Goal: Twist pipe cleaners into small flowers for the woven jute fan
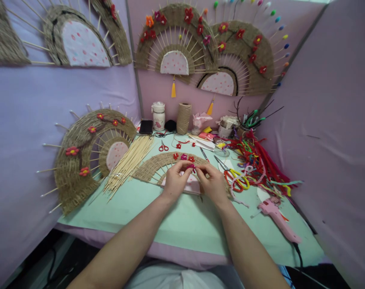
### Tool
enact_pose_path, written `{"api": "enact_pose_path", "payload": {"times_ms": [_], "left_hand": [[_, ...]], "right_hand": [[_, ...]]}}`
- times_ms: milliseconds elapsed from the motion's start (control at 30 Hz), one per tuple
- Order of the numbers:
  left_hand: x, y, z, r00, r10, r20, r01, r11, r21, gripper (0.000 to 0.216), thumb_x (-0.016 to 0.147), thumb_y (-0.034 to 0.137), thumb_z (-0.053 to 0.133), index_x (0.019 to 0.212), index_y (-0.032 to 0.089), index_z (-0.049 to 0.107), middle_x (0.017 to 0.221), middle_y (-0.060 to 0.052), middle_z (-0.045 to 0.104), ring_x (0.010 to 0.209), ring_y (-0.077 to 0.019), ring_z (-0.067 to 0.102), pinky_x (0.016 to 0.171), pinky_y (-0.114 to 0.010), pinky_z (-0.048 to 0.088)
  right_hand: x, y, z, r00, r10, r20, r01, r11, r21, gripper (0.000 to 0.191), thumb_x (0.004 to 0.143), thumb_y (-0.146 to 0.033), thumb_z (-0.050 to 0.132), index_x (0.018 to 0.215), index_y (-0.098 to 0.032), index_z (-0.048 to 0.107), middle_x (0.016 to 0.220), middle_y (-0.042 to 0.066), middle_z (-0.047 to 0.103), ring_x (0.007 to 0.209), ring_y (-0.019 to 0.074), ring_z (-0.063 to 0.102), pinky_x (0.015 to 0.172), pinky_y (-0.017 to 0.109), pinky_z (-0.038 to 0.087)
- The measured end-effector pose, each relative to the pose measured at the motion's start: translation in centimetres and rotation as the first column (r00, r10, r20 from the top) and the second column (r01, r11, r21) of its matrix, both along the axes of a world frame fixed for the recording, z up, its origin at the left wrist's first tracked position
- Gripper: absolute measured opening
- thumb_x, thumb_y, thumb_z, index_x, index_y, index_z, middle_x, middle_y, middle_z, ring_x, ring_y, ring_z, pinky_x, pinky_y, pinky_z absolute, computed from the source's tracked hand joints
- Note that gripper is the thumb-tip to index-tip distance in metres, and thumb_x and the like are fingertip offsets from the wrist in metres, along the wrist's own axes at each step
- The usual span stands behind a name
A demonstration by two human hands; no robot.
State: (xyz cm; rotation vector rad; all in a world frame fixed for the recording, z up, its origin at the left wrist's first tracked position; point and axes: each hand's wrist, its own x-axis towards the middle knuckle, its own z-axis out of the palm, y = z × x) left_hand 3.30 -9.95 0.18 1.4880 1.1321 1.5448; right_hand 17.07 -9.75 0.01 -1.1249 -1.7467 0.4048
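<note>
My left hand (177, 178) and my right hand (211, 181) meet at the fingertips over the table, both pinching a small magenta pipe-cleaner flower (191, 166). Beneath them lies a twine-woven fan (151, 166) with thin sticks and a spotted half-round centre, partly covered by my hands. Red and magenta flowers (183, 157) sit along the top of its woven band. Two loose red flowers (179, 145) lie just beyond it. The exact shape of the piece between my fingers is too small to make out fully.
Bamboo sticks (131, 160) lie left, near small red scissors (163, 147). Yellow-handled scissors (241, 178), red-handled scissors (235, 182), tangled pipe cleaners (256, 154) and a pink glue gun (278, 220) are right. A twine spool (184, 118) and white bottle (159, 117) stand behind. A finished fan (71, 176) leans left.
</note>
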Motion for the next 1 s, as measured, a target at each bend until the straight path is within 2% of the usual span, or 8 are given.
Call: {"api": "enact_pose_path", "payload": {"times_ms": [133,233,400,633,733,867,933,1000], "left_hand": [[0.19,0.1,-0.31,0.999,0.006,0.036,-0.004,0.999,-0.051,0.019,0.073,0.02,0.061,0.09,0.016,0.066,0.087,-0.006,0.069,0.076,-0.0152,0.063,0.073,-0.027,0.049],[0.34,0.35,-0.43,0.985,-0.023,0.169,0.049,0.988,-0.15,0.024,0.07,0.021,0.064,0.093,0.015,0.067,0.089,-0.007,0.07,0.074,-0.0154,0.064,0.073,-0.029,0.051],[0.37,0.7,-0.21,0.957,-0.035,0.286,0.12,0.951,-0.284,0.017,0.063,0.02,0.069,0.078,0.013,0.07,0.071,-0.005,0.07,0.065,-0.0153,0.064,0.068,-0.03,0.053],[0.28,0.71,-0.85,0.986,0.009,0.169,0.027,0.978,-0.206,0.014,0.066,0.02,0.065,0.078,0.016,0.071,0.078,-0.005,0.071,0.072,-0.0158,0.064,0.072,-0.03,0.052],[0.5,0.7,-0.94,0.952,-0.014,0.306,0.104,0.954,-0.28,0.017,0.064,0.022,0.068,0.079,0.014,0.07,0.077,-0.005,0.071,0.07,-0.0152,0.064,0.072,-0.031,0.053],[0.68,0.53,-0.66,0.843,-0.022,0.537,0.257,0.894,-0.367,0.023,0.058,0.022,0.074,0.079,0.013,0.07,0.077,-0.006,0.07,0.071,-0.0144,0.064,0.077,-0.033,0.053],[0.69,0.42,-0.53,0.81,-0.023,0.585,0.296,0.878,-0.376,0.026,0.055,0.023,0.076,0.078,0.012,0.07,0.076,-0.006,0.07,0.071,-0.0144,0.064,0.079,-0.034,0.052],[0.68,0.36,-0.48,0.805,-0.009,0.593,0.284,0.884,-0.372,0.026,0.053,0.023,0.078,0.076,0.012,0.07,0.075,-0.006,0.069,0.071,-0.0141,0.063,0.079,-0.034,0.051]], "right_hand": [[-0.03,-0.06,0.07,0.981,-0.077,0.18,0.032,0.971,0.239,0.016,0.086,-0.025,0.047,0.084,-0.021,0.062,0.08,0.006,0.064,0.077,0.0189,0.057,0.073,0.033,0.045],[0.01,0.03,-0.12,0.964,-0.092,0.248,0.014,0.955,0.296,0.016,0.087,-0.024,0.046,0.087,-0.021,0.062,0.082,0.007,0.064,0.079,0.0196,0.057,0.073,0.034,0.045],[-0.07,0.12,-0.22,0.971,-0.072,0.228,0.006,0.961,0.277,0.016,0.087,-0.024,0.046,0.085,-0.021,0.062,0.079,0.006,0.064,0.078,0.0191,0.058,0.071,0.033,0.045],[-0.35,0.13,-0.15,0.966,-0.083,0.244,0.016,0.964,0.266,0.015,0.087,-0.024,0.046,0.082,-0.021,0.06,0.076,0.005,0.063,0.074,0.0183,0.056,0.068,0.031,0.045],[-0.36,0.2,-0.35,0.968,-0.082,0.237,0.016,0.963,0.268,0.015,0.087,-0.023,0.046,0.083,-0.021,0.06,0.078,0.006,0.063,0.076,0.0184,0.056,0.069,0.032,0.044],[-0.37,0.27,-0.46,0.981,-0.048,0.189,0.0,0.969,0.247,0.014,0.086,-0.023,0.047,0.083,-0.021,0.06,0.079,0.005,0.064,0.078,0.0183,0.056,0.071,0.032,0.044],[-0.43,0.3,-0.42,0.987,-0.04,0.154,0.005,0.976,0.219,0.013,0.086,-0.024,0.048,0.08,-0.021,0.06,0.077,0.004,0.063,0.075,0.0178,0.056,0.07,0.031,0.044],[-0.52,0.32,-0.35,0.991,-0.047,0.126,0.023,0.982,0.189,0.013,0.085,-0.024,0.049,0.077,-0.021,0.059,0.075,0.004,0.062,0.073,0.0172,0.055,0.068,0.03,0.043]]}}
